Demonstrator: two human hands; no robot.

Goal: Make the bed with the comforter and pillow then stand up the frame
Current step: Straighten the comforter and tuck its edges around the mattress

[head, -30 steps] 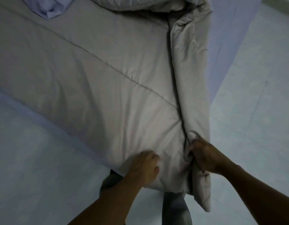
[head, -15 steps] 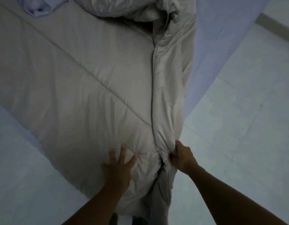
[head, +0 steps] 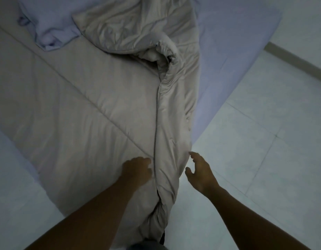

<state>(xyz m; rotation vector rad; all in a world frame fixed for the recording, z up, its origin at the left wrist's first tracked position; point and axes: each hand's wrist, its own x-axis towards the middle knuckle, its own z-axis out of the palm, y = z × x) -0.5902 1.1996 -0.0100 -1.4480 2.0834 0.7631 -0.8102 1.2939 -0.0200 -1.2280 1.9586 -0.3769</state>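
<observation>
— Head view: where does the beige comforter [head: 87, 105] lie?

— Spread over the lavender-sheeted bed [head: 228, 33], its right edge folded back on itself in a long roll [head: 174, 123]. The left hand [head: 137, 169] presses on it, fingers curled, gripping nothing; the right hand [head: 201, 171] hovers released beside the fold.

— Best move?

— Probably pinch the roll's outer edge and draw it toward the bare sheet, flattening evenly.

We saw the comforter [head: 80, 105] lying across the mattress [head: 228, 51], its right edge folded over into a long roll [head: 174, 123] running toward us. A crumpled sheet [head: 47, 31] lay behind it at the far left. Tiled floor [head: 264, 141] spread right of the mattress.
</observation>
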